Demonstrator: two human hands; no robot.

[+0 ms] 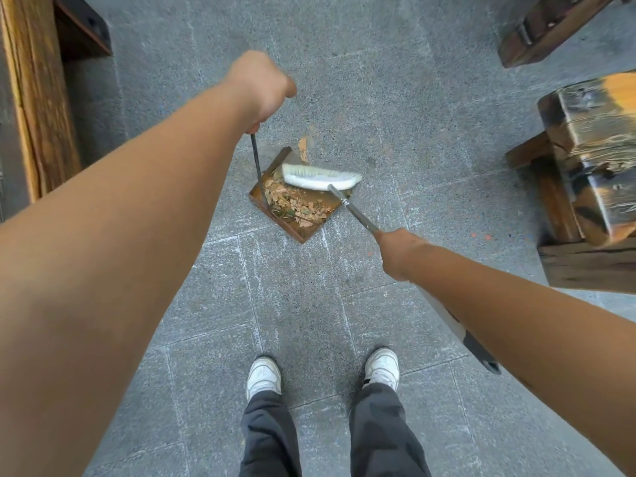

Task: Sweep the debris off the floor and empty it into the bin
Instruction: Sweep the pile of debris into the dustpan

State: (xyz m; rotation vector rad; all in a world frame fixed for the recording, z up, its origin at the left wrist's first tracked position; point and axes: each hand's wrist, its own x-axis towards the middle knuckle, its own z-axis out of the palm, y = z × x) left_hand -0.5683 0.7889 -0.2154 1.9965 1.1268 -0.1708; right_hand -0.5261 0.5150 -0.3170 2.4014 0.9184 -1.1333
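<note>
A rusty brown metal dustpan [300, 233] rests on the grey stone floor ahead of my feet, holding a heap of dry leaves and scraps [292, 203]. My left hand [262, 87] is shut on the top of its thin dark upright handle [256, 160]. My right hand [399, 251] grips the metal shaft of a broom [354, 210]. The broom's white bristle head [320, 176] lies across the pan's open far side. A small orange scrap [303, 148] lies on the floor just beyond the pan. No bin is in view.
A wooden bench or table edge [38, 98] runs along the left. Dark wooden stools or benches [592, 156] stand at the right, another [543, 32] at the top right. My white shoes [263, 375] stand on the paving below the pan.
</note>
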